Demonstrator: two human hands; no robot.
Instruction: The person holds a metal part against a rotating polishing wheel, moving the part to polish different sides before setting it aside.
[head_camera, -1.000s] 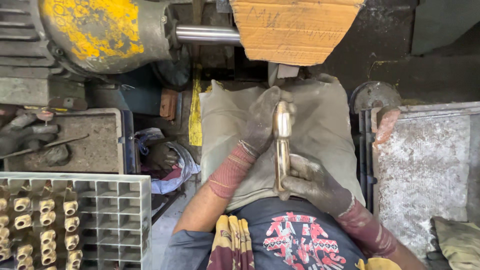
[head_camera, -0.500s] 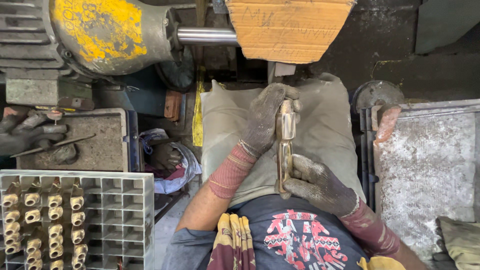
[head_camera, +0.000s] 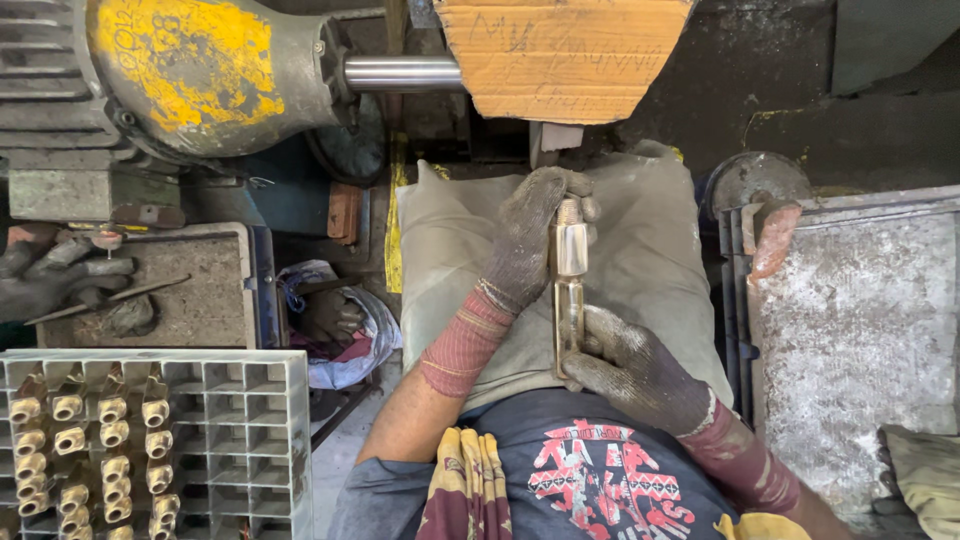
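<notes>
- The big motor (head_camera: 190, 75), yellow paint flaking, sits up at the far left with its bare steel shaft (head_camera: 400, 73) running behind a scrap of cardboard (head_camera: 565, 55), which looks set there as a shield over the spinning end
- A grey padded cloth (head_camera: 650, 260) lies over the person's lap, seemingly to give the work a soft rest and spare the clothes
- The grid tray (head_camera: 240, 420) at the near left keeps small brass fittings (head_camera: 60, 450) upright in separate cells, likely so they don't knock together
- The left hand (head_camera: 525, 240), gloved, reaches forward with the forearm angled up and right, its grip closed round the top of the brass piece (head_camera: 568, 290)
- The right hand (head_camera: 630, 370), also gloved, comes from the lower right, its grip pinching the bottom end, so the piece stands lengthwise over the cloth, just below the cardboard
</notes>
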